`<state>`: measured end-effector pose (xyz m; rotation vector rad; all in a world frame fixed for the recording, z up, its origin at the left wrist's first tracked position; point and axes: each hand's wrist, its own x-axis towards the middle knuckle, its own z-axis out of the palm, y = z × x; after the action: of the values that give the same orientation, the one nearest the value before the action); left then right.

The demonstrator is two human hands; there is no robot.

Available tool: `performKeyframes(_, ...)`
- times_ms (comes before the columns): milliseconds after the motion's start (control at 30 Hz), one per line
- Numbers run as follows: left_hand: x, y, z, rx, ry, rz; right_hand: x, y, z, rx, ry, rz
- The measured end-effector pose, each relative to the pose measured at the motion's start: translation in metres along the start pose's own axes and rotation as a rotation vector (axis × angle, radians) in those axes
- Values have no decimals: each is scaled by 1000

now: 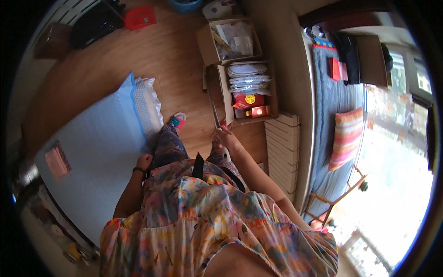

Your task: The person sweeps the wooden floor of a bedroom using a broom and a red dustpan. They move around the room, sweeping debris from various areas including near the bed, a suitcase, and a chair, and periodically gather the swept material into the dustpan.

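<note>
Well, closest to me is my loose, many-coloured top (198,221), with dark patterned trousers (168,145) below it. My right hand (224,137) is clamped round a long, thin rod (215,113), which slants forward beside the nearer cardboard box (224,92). My left hand (144,161) hangs by my thigh, near the bed (92,138), fingers curled in (whether they close on anything, I cannot tell). A slipper (178,120) shows on my left foot. To my right stands a pale, ribbed radiator (281,147); past it, a striped cushion (347,138) lies on the blue-grey mat (323,124) by the window. Ahead, the nearer box holds plastic-wrapped pale items (249,76) and red packages (249,100). Beyond it sits another open box (207,44), and farther left a red basin (140,18) rests on the wooden floor (175,64).
</note>
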<state>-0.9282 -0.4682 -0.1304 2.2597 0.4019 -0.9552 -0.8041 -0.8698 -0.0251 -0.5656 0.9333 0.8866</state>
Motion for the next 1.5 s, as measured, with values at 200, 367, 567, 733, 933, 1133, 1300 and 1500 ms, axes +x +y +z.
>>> performKeyframes(200,-88,24,131,-22,117,-188,-58,-48,-64,-418,-72,32)
performKeyframes(367,-135,28,234,-172,141,-50,-45,-72,-220,-2259,361,-433)
performKeyframes(567,-195,35,367,-83,-23,-146,-118,-70,-172,-2646,178,-430)
performKeyframes(733,-253,74,407,-693,297,-340,-103,-2,-169,-3049,-347,-250)
performKeyframes(933,-348,71,483,-179,147,-251,13,166,-189,-2976,-993,-484)
performKeyframes(1133,-411,98,556,-888,337,-672,97,135,-144,-3191,-743,-42)
performKeyframes(1300,-369,130,556,-1033,336,-710,96,-68,-39,-3056,-429,-398)
performKeyframes(1500,-307,152,490,-984,451,-596,61,-131,38,-3190,-6,-696)
